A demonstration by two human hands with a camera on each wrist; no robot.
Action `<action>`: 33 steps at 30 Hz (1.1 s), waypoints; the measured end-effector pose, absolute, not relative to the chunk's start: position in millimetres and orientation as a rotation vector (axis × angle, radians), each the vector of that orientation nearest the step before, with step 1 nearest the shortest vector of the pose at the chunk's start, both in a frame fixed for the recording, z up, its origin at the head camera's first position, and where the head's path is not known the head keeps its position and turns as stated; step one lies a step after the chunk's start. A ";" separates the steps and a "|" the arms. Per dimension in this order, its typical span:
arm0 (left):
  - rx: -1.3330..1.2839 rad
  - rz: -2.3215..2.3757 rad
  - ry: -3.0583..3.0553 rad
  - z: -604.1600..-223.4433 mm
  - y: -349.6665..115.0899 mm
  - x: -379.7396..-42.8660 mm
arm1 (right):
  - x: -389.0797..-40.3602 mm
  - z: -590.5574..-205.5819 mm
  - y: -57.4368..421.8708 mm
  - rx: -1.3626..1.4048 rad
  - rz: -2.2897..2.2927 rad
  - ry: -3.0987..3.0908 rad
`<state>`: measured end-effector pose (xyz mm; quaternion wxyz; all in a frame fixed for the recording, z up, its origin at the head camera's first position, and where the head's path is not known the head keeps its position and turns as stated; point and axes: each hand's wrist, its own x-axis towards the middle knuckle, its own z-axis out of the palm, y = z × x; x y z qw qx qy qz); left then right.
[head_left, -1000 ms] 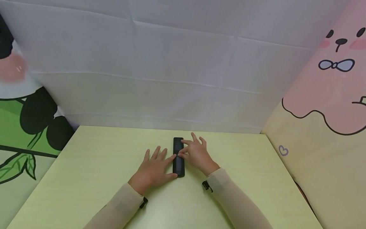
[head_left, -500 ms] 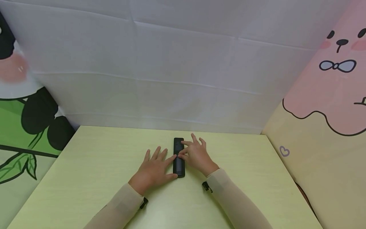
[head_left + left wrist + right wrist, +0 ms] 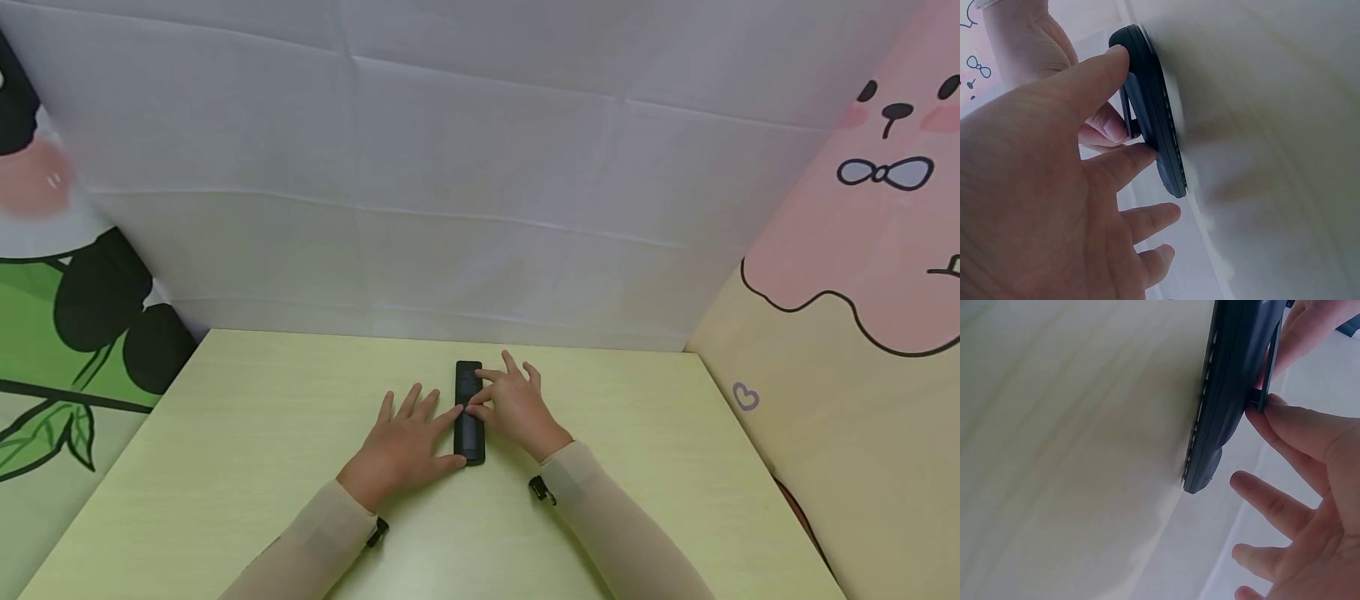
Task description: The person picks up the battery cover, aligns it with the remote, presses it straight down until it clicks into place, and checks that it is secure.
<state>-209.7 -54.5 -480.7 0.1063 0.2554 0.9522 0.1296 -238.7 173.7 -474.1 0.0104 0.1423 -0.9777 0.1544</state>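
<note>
A black remote control (image 3: 468, 383) lies back side up on the table, its row of buttons facing down in the right wrist view. Its battery cover (image 3: 1272, 362) is tilted up from the back, raised at the end toward the middle. Thumb and index finger of my right hand (image 3: 521, 410) pinch that raised end, the other fingers spread. My left hand (image 3: 397, 450) presses on the remote with thumb at the near end and index finger near the middle; its fingers are straight and spread. The battery compartment under the cover is hidden.
The pale yellow table (image 3: 262, 400) stretches out around both hands. A white cloth (image 3: 480, 167) hangs behind it. Walls with cartoon pictures flank it left and right, a pink figure (image 3: 862, 242) on the right one. A small black clip (image 3: 543, 490) sits at the right sleeve.
</note>
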 end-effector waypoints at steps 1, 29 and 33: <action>0.751 0.381 2.804 -480.8 -54.7 -209.5 | -238.9 -474.7 173.6 0.442 0.481 -3.052; 0.758 0.372 2.789 -479.5 -56.9 -208.6 | -238.3 -471.5 169.8 0.374 0.540 -3.066; 0.761 0.372 2.790 -479.6 -57.5 -208.6 | -239.1 -470.6 169.6 0.327 0.580 -3.081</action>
